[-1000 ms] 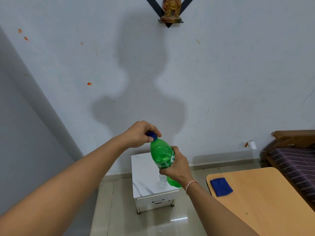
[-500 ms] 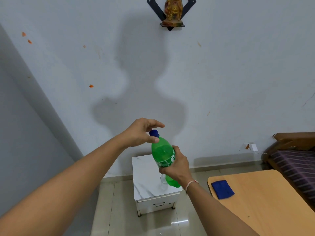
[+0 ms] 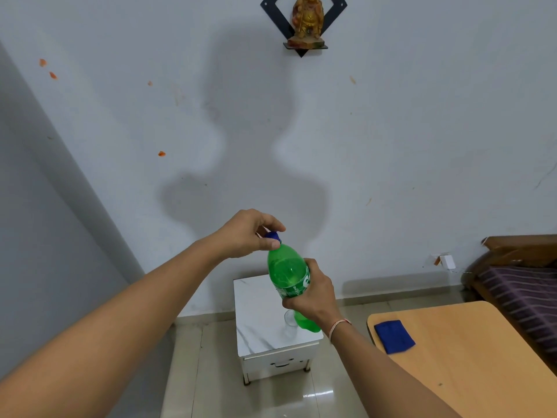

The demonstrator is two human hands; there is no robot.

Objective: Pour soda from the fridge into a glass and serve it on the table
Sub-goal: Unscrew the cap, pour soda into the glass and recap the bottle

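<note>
A green soda bottle (image 3: 287, 274) with a blue cap (image 3: 273, 236) is held in the air above the small white table (image 3: 256, 318), tilted slightly left. My right hand (image 3: 313, 295) grips the bottle around its label. My left hand (image 3: 251, 233) pinches the blue cap between thumb and fingers. A clear glass (image 3: 290, 322) stands on the white table just below the bottle, partly hidden behind it.
A wooden table (image 3: 470, 351) fills the lower right, with a folded blue cloth (image 3: 394, 336) near its left corner. A bed with a striped cover (image 3: 524, 291) is at the far right. A small figurine (image 3: 307, 21) sits on a wall shelf.
My left hand's fingers opened off the cap half a second ago and now close on it again. The bottle has stayed in about the same place.
</note>
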